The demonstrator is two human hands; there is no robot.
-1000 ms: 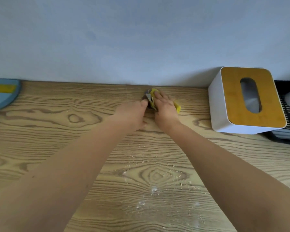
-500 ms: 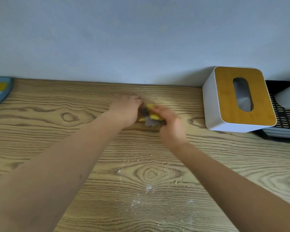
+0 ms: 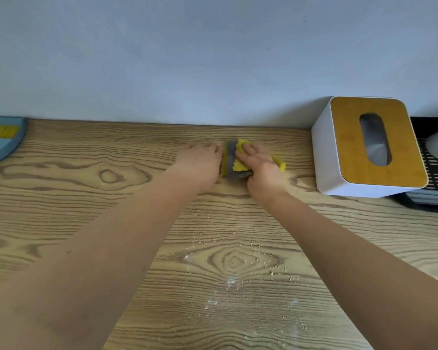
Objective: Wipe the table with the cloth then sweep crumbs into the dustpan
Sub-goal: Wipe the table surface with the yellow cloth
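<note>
A yellow and grey cloth [image 3: 234,164] lies bunched on the wooden table [image 3: 86,198] near the back wall. My right hand [image 3: 259,164] rests flat on the cloth's right part, fingers spread over it. My left hand [image 3: 200,164] lies palm down at the cloth's left edge, touching it. Pale crumbs and white specks [image 3: 238,263] are scattered on the table nearer to me, between my forearms. A blue dustpan with a yellow brush [image 3: 0,137] sits at the far left edge, partly cut off.
A white tissue box with a wooden lid [image 3: 369,147] stands at the back right. Behind it is a black slotted rack [image 3: 435,170] holding a pale object. A plain wall runs along the table's far edge.
Both hands gathered the cloth and pulled it slightly nearer half a second ago. Now the cloth is back on the table, with my right hand pressed flat on it.
</note>
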